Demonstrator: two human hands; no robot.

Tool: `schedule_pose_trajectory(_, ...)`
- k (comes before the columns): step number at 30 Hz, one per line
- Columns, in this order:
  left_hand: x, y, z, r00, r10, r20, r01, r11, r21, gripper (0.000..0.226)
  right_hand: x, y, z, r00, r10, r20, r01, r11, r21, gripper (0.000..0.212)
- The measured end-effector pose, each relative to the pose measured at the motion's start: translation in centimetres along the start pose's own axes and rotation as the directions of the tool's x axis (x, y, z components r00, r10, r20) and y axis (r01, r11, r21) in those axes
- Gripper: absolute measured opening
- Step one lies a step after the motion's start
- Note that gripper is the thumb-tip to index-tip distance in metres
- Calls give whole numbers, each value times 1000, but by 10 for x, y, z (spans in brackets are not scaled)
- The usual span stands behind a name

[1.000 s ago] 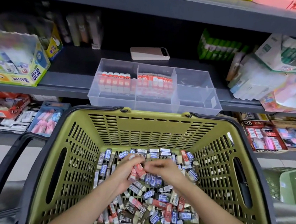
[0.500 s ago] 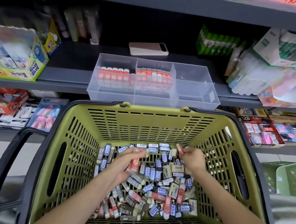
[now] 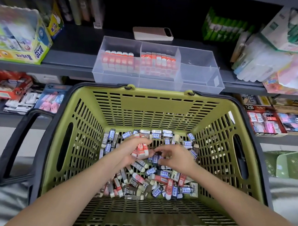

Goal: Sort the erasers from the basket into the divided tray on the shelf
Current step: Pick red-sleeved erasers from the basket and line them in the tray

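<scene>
**Gathering red erasers in the basket**

Several red erasers (image 3: 140,149) are clamped in the left hand (image 3: 131,150) above the basket (image 3: 152,109). Right hand (image 3: 174,157) fingers are curled over the pile; contents cannot be told. Same-colour pieces are best collected before the tray (image 3: 200,76) is approached.

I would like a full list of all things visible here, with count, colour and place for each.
basket: one, olive green, front centre
loose erasers: many, blue, red, dark sleeves, basket floor
divided tray: one, clear, middle shelf
sorted erasers: two rows, red and white, tray's left and middle sections
phone: one, pale, behind tray
glue box: one, yellow-green, shelf left
left hand: holds red erasers
right hand: fingers in the pile
</scene>
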State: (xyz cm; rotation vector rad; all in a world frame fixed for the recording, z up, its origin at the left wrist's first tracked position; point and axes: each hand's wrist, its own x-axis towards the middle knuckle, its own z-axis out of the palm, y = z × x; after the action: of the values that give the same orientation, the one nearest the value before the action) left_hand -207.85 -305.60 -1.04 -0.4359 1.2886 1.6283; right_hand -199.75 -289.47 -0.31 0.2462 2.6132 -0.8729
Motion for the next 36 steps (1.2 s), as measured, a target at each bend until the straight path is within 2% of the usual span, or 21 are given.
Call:
schedule_pose_trajectory(1,-2,2,-3,1000,-12,7,12,1000,13,39,2,4,7,993,-89,-82,64,961,-268,28)
schedule_pose_trajectory(2,-4,5,-5,1000,-12,16,12,999,37,44,3,6,13,981,-166,-104,113,914,-390,27)
schedule_pose_trajectory(3,-5,7,-8,1000,-5,22,4,998,70,49,4,7,19,977,-200,-71,152,893,-425,27)
schedule_pose_trajectory(6,-8,12,-15,999,37,-8,-36,996,86,54,5,12,34,966,-205,155,254,853,-457,34)
schedule_pose_trajectory(9,-9,16,-17,995,83,-59,-80,996,49,54,4,14,43,962,-162,221,253,840,-480,35)
schedule_pose_trajectory(12,-12,23,-14,990,123,-67,-121,992,23,45,3,9,37,966,-170,197,233,901,-366,27)
schedule_pose_trajectory(13,-15,27,-11,989,134,-67,-133,991,13,40,2,5,31,970,-167,175,210,940,-268,23)
schedule_pose_trajectory(15,-22,36,-6,985,165,-48,-165,986,-2,36,-1,-11,9,984,-126,123,120,991,52,14)
schedule_pose_trajectory(17,-34,49,1,975,220,-2,-220,975,-11,40,-3,-31,-20,995,-98,33,80,926,369,5)
schedule_pose_trajectory(21,-66,83,10,922,384,42,-383,923,-39,39,-3,-68,-80,964,-74,-254,233,693,682,10)
schedule_pose_trajectory(23,-79,102,10,880,475,24,-474,880,-36,44,-1,-84,-106,930,-69,-361,328,601,729,16)
schedule_pose_trajectory(26,-92,132,11,793,609,8,-609,793,-15,42,12,-107,-143,867,-54,-496,445,532,720,8)
schedule_pose_trajectory(29,-95,157,11,673,740,-1,-740,673,9,19,40,-121,-173,758,19,-652,536,553,638,5)
schedule_pose_trajectory(31,-92,172,7,595,803,-13,-803,596,30,19,67,-124,-188,703,84,-706,527,605,597,8)
schedule_pose_trajectory(32,-89,178,5,571,821,-23,-820,571,38,22,81,-126,-193,701,112,-704,498,630,596,9)
schedule_pose_trajectory(36,-73,203,-4,524,846,-95,-849,528,22,24,136,-139,-194,770,132,-624,333,752,569,14)
